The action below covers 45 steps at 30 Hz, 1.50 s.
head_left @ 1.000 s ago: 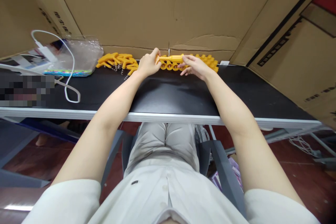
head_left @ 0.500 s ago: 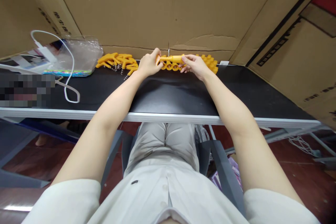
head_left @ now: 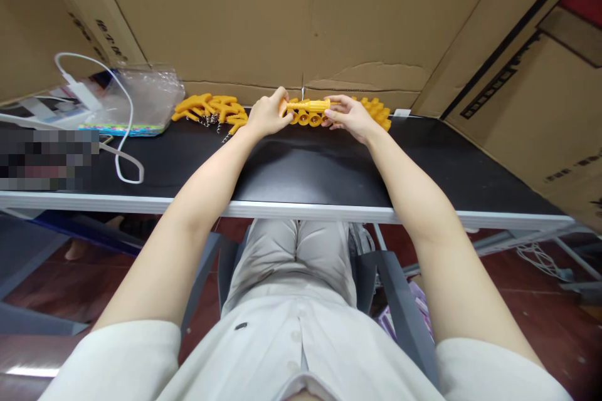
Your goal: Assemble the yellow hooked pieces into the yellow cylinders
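Observation:
Both of my hands meet over the back of the black table at a yellow corkscrew (head_left: 308,106), held level. My left hand (head_left: 269,114) is closed around its handle end, which is mostly covered by the fingers. At the other end of the ribbed yellow sleeve, my right hand (head_left: 352,118) has its thumb below and index finger behind, loosely around the tip. Several yellow sleeves (head_left: 315,119) lie behind and below it, their round open ends facing me. More yellow sleeves (head_left: 376,111) are stacked beyond my right hand. Left of my left hand lie yellow handles (head_left: 207,104) with metal spirals.
A clear plastic bag (head_left: 145,97) and a white charger with a looped cable (head_left: 129,106) lie on the left. Cardboard walls (head_left: 244,19) rise along the back and right. The table's metal front edge (head_left: 310,209) runs beneath my forearms.
My right fingers have shifted on the sleeve's end, so its tip now shows between thumb and index finger. My left hand keeps its hold almost unmoved.

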Each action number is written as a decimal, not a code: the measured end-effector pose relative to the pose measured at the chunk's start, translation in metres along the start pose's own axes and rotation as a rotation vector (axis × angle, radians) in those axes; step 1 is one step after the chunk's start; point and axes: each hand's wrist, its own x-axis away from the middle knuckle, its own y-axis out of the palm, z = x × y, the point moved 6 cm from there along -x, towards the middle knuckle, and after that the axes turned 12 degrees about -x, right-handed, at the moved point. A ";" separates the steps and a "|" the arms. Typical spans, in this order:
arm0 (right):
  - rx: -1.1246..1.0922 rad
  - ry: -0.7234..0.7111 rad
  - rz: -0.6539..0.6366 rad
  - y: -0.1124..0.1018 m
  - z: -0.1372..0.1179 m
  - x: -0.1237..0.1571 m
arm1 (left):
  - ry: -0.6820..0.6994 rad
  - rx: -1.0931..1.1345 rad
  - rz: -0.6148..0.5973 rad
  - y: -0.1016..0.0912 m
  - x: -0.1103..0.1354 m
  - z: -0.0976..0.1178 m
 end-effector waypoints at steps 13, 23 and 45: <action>0.000 0.040 0.076 0.008 -0.008 0.006 | -0.015 0.007 -0.010 -0.007 0.002 0.006; 0.038 0.136 0.193 0.021 -0.020 0.014 | 0.040 0.021 0.022 0.004 -0.001 -0.001; 0.022 0.115 0.139 0.018 -0.025 0.018 | 0.033 0.064 0.037 0.000 -0.001 0.003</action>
